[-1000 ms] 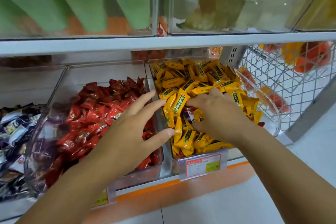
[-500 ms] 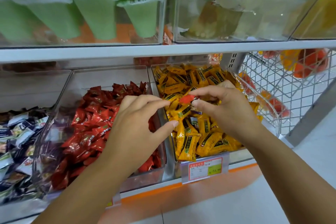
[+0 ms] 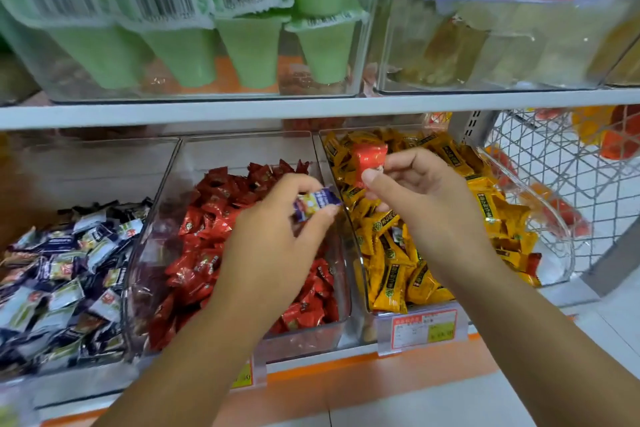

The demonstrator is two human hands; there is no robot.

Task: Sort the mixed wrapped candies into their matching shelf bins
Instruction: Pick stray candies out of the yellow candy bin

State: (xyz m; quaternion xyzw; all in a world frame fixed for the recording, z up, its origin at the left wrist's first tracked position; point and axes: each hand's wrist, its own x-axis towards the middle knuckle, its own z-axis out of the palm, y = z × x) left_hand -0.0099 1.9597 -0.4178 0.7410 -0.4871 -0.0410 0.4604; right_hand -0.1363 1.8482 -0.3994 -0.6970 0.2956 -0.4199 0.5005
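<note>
Over the red-candy bin (image 3: 239,152) the left hand (image 3: 277,250) pinches a purple-white candy (image 3: 317,203), and just right of it the right hand (image 3: 427,208) pinches a red candy (image 3: 369,158) above the yellow candies (image 3: 391,253); both strays, I judge, must next travel left.

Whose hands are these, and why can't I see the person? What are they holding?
The camera sits on the person's head and looks down, so you see only their arms and hands. They stand at a shop shelf. The left hand pinches a small purple and white candy. The right hand pinches a red candy over the yellow candies. Below are three clear boxes: purple and white candies on the left, red candies in the middle, the yellow ones on the right. Green cups stand higher up. Each stray candy should go into its matching box.
</note>
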